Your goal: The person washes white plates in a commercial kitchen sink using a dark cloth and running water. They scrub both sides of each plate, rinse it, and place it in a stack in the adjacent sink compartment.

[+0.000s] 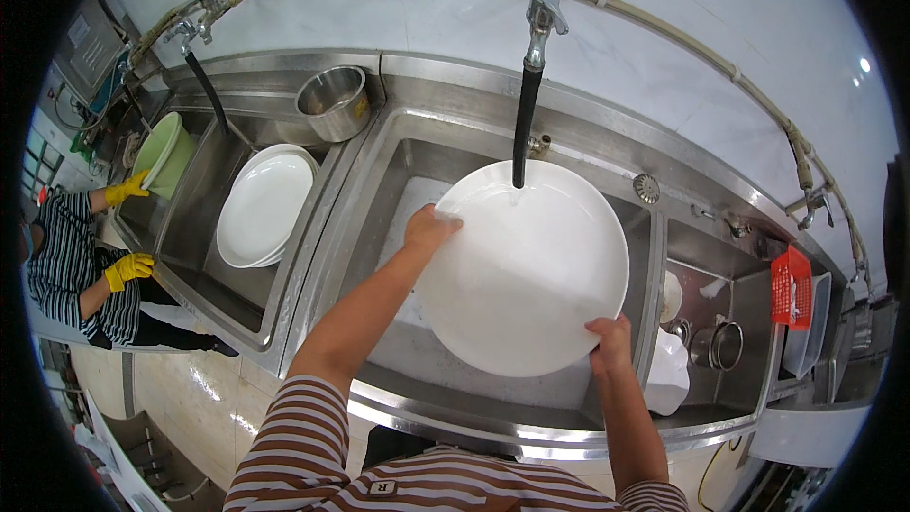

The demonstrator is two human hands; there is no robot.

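Observation:
A large round white plate is held over the middle stainless steel sink, which has foamy water in it. My left hand grips the plate's upper left rim. At the lower right rim, my right hand holds it with the thumb on top. Water runs onto the plate from a black hose fitted to a metal tap. The fingers under the plate are hidden.
The left sink holds stacked white plates, with a steel pot by its back corner. Someone in yellow gloves stands beside a green tub. Steel containers lie in the right sink, near a red basket.

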